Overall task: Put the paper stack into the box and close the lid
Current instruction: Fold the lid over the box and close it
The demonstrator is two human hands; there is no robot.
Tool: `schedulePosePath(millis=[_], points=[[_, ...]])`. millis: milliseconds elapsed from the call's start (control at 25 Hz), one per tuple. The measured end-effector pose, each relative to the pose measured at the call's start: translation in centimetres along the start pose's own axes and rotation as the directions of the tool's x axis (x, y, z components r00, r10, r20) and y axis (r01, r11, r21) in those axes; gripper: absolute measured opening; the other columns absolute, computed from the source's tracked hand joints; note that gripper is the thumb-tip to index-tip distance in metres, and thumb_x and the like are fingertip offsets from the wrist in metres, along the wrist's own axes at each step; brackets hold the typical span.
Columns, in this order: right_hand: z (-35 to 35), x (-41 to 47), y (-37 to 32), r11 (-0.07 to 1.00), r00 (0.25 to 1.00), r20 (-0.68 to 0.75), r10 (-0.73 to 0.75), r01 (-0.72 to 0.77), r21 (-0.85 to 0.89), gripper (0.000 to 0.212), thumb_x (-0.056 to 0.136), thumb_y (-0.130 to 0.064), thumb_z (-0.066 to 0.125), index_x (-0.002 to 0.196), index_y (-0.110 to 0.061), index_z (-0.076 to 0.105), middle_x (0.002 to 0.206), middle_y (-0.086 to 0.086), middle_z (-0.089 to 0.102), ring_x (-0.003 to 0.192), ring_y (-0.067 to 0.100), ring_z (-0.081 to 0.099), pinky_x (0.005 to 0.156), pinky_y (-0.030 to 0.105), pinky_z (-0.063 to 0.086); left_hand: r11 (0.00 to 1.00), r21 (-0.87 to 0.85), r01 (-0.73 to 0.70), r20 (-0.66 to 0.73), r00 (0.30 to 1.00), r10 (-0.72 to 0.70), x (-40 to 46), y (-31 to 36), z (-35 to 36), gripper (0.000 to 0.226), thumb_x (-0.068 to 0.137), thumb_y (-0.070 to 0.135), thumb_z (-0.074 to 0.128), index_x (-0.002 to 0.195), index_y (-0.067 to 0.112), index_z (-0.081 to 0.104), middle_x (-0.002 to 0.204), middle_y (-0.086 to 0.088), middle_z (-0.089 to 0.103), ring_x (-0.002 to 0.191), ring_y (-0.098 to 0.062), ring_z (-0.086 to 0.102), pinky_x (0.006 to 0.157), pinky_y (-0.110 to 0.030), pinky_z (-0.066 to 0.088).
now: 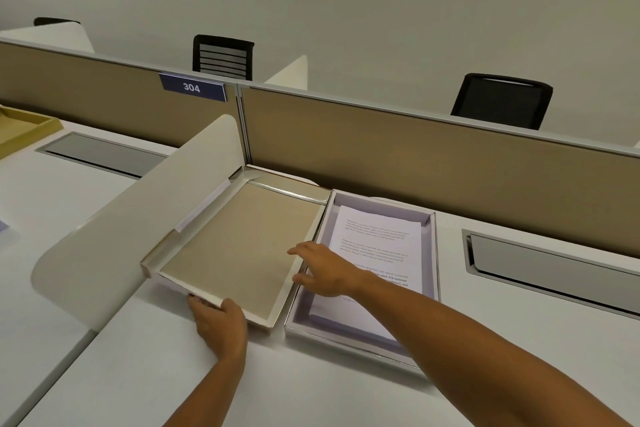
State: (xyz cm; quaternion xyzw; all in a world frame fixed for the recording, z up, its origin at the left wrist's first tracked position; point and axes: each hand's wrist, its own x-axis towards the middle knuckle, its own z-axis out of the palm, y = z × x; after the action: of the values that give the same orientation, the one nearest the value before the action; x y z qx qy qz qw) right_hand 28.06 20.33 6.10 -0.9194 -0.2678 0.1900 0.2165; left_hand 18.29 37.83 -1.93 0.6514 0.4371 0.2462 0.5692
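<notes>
The pale lilac box (431,253) lies open on the white desk, and the printed paper stack (377,243) rests inside it. Left of it lies the lid (239,246), upside down, showing its tan inner face, its left side tilted against the white divider. My left hand (218,326) grips the lid's near left corner, thumb over the rim. My right hand (325,274) reaches across the box with fingers spread, touching the lid's right rim; whether it grips the rim is unclear.
A curved white divider (114,229) stands to the left of the lid. A tan partition (415,156) runs along the desk's far edge. A grey cable hatch (554,263) sits to the right, another hatch (100,152) on the neighbouring desk. A yellow tray (20,128) lies far left.
</notes>
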Motion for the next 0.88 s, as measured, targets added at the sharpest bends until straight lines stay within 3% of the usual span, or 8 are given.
schedulePosePath(millis=[120,280,520,680,800,880], points=[[-0.5,-0.5,-0.2,0.999,1.000,-0.027,0.007,-0.006,0.041,0.058,0.097,-0.034,0.058,0.149,-0.025,0.035,0.161,0.001,0.028,0.147,0.027,0.027,0.117,0.047,0.027,0.993,-0.097,-0.071,-0.001,0.997,0.071,-1.3,-0.1,-0.3,0.065,0.085,0.000,0.054,0.142,0.025,0.034,0.134,-0.014,0.054,0.102,-0.038,0.063,0.086,-0.052,0.057],[-1.6,-1.2,-0.5,0.992,0.997,-0.072,0.016,-0.007,0.124,0.057,0.096,-0.035,0.059,0.148,-0.026,0.036,0.160,0.001,0.031,0.143,0.028,0.034,0.114,0.045,0.033,0.966,-0.169,-0.194,-0.014,0.981,0.195,-2.2,-0.4,-0.5,0.072,0.087,0.000,0.061,0.145,0.025,0.027,0.145,-0.011,0.040,0.114,-0.038,0.060,0.088,-0.055,0.057],[-2.1,-2.3,-1.4,0.962,0.983,-0.177,0.049,0.001,0.272,0.056,0.096,-0.040,0.057,0.146,-0.028,0.038,0.156,0.001,0.038,0.139,0.025,0.041,0.109,0.042,0.039,0.928,-0.125,-0.352,0.088,0.928,0.363,-3.1,0.5,-0.7,0.089,0.081,0.003,0.077,0.147,0.030,0.023,0.142,-0.010,0.038,0.115,-0.038,0.056,0.080,-0.051,0.059],[-3.1,-3.5,-3.3,0.719,0.937,-0.278,0.211,0.043,0.694,0.047,0.096,-0.040,0.057,0.140,-0.027,0.047,0.144,0.000,0.052,0.126,0.021,0.055,0.100,0.036,0.048,0.895,-0.098,-0.435,0.158,0.881,0.446,-3.8,1.1,-0.8,0.094,0.072,0.000,0.084,0.144,0.023,0.028,0.143,-0.011,0.040,0.113,-0.036,0.057,0.084,-0.051,0.058],[-3.7,-4.5,-4.6,0.532,0.916,-0.295,0.270,0.114,0.839,0.039,0.098,-0.035,0.057,0.135,-0.024,0.053,0.132,-0.001,0.060,0.117,0.020,0.062,0.100,0.037,0.053,0.890,-0.108,-0.442,0.234,0.859,0.455,-4.9,1.2,-0.5,0.087,0.070,0.007,0.086,0.136,0.023,0.032,0.140,-0.016,0.047,0.107,-0.030,0.058,0.088,-0.049,0.055],[-4.3,-5.2,-5.5,0.403,0.918,-0.274,0.285,0.144,0.904,0.037,0.099,-0.034,0.054,0.134,-0.019,0.056,0.125,0.001,0.064,0.109,0.018,0.067,0.095,0.034,0.056,0.886,-0.073,-0.458,0.286,0.841,0.459,-5.8,1.1,-0.3,0.081,0.070,0.012,0.087,0.129,0.022,0.033,0.137,-0.022,0.051,0.106,-0.038,0.063,0.086,-0.055,0.056]])
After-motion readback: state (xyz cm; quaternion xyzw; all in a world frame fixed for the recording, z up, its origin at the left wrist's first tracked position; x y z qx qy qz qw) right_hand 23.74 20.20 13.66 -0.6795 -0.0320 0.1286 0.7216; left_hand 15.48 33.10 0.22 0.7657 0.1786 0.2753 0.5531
